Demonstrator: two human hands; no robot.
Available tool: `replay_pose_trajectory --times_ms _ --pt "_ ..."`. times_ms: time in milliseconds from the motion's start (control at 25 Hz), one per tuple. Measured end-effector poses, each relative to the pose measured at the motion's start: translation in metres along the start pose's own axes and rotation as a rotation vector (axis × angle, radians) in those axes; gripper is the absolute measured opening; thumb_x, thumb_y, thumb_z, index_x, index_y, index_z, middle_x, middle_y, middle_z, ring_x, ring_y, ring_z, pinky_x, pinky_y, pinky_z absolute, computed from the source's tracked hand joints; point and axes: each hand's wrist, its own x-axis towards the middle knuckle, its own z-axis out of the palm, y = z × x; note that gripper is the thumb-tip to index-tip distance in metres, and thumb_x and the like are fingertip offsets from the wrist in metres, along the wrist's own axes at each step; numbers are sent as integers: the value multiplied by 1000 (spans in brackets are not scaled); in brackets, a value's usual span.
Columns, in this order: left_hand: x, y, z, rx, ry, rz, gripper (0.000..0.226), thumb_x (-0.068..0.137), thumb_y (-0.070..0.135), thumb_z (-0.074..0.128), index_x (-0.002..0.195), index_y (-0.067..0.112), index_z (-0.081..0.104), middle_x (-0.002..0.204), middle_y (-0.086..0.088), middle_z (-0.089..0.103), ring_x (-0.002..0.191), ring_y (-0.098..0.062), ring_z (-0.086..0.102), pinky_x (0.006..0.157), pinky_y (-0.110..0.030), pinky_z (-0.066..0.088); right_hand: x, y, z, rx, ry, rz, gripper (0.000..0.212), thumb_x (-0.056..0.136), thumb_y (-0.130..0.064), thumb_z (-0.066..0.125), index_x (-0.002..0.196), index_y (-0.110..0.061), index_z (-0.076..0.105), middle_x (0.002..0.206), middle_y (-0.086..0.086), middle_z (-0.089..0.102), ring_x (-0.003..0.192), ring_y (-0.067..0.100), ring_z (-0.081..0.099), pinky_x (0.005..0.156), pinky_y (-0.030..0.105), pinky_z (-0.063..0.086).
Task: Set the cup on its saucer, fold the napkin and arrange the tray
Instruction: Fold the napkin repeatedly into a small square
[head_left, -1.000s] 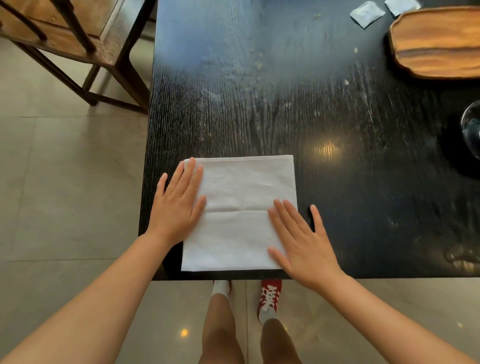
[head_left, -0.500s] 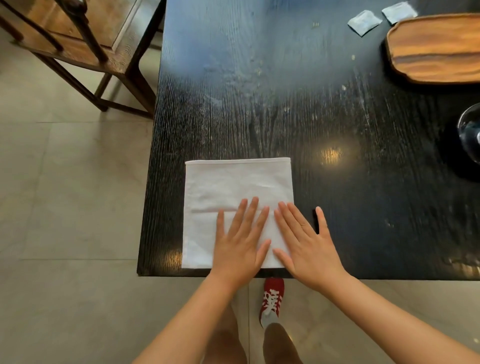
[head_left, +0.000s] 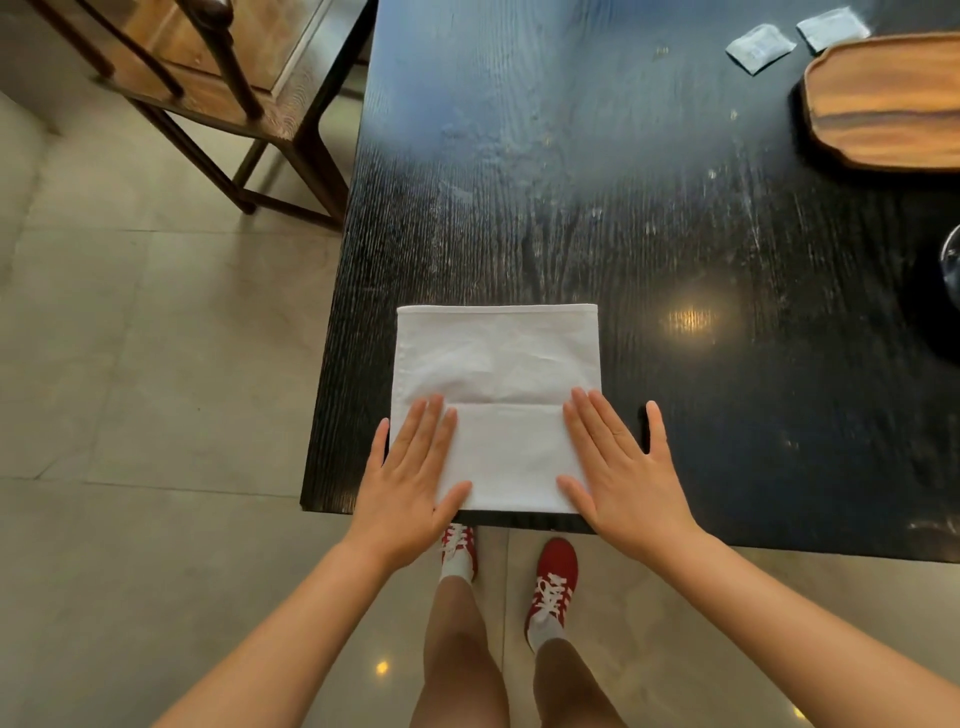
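Note:
A white cloth napkin (head_left: 498, 374) lies flat and square near the front left corner of the black table (head_left: 597, 208), with a crease across its middle. My left hand (head_left: 410, 478) presses flat on its near left corner, fingers spread. My right hand (head_left: 618, 467) presses flat on its near right corner, thumb out on the table. The wooden tray (head_left: 883, 104) sits at the far right. A glass rim (head_left: 951, 260) shows at the right edge. No saucer is in view.
Two small white packets (head_left: 759, 48) (head_left: 834, 27) lie beside the tray at the back. A wooden chair (head_left: 208, 78) stands on the tiled floor left of the table. The table's front edge runs just under my wrists.
My left hand slid from the napkin's middle out to its near left corner. My right hand stayed on the near right corner. The napkin stayed put.

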Motion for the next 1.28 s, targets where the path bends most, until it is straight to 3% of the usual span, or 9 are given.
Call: replay_pose_trajectory --times_ms 120,240,320,440,680,800,920,1000,1280 --pt "-18 0 0 -3 -19 143 83 84 63 36 149 22 5 158 -7 4 145 -20 -2 113 -49 3 -18 13 1 -7 -8 -27 70 91 -58 14 147 -15 12 155 7 13 143 16 -2 111 58 6" --pt "-42 -11 6 0 105 256 59 86 32 45 142 19 31 149 -11 33 140 -23 24 109 -49 24 -51 22 6 -3 33 -146 75 86 -64 28 147 -22 17 156 10 13 144 22 2 112 59 6" --pt "-51 -21 10 -26 265 296 39 87 14 50 126 14 51 136 -10 52 131 -22 42 103 -46 36 -66 23 11 8 117 -245 69 84 -53 50 143 -24 30 152 12 26 142 26 14 111 60 9" --pt "-51 -25 5 -57 390 333 17 86 11 60 102 11 67 120 -6 65 119 -20 55 99 -45 43 -64 24 15 21 271 -267 56 70 -28 76 122 -19 58 132 13 56 127 28 45 108 62 17" --pt "-49 -20 -10 -197 393 344 24 95 19 49 99 6 69 99 -9 73 98 -21 68 89 -37 52 -65 27 1 99 426 -316 13 79 -20 69 91 -16 72 98 2 74 99 24 67 108 64 16" --pt "-55 -16 -27 -313 375 353 21 98 24 43 101 11 59 83 -8 72 76 -19 70 70 -29 56 -72 24 -16 225 451 -219 15 83 -19 60 80 -13 74 79 -2 74 86 16 69 107 64 20" --pt "-55 -13 -45 -374 434 321 24 96 21 47 98 5 65 81 -9 71 74 -16 67 72 -23 54 -75 21 -41 443 466 -93 20 85 -21 57 79 -10 72 77 -1 71 81 7 61 103 52 36" --pt "-48 -11 -55 -402 479 275 29 96 19 48 98 -2 68 85 -11 70 79 -14 64 77 -20 51 -70 19 -58 622 450 -42 22 87 -22 55 82 -8 70 78 1 68 78 8 58 83 34 49" --pt "20 -12 -69 -539 530 56 15 89 10 57 95 0 67 86 -10 68 79 -7 56 77 -8 42 0 29 -74 827 368 289 4 85 -17 62 83 -21 61 72 -16 56 68 6 54 58 14 44"
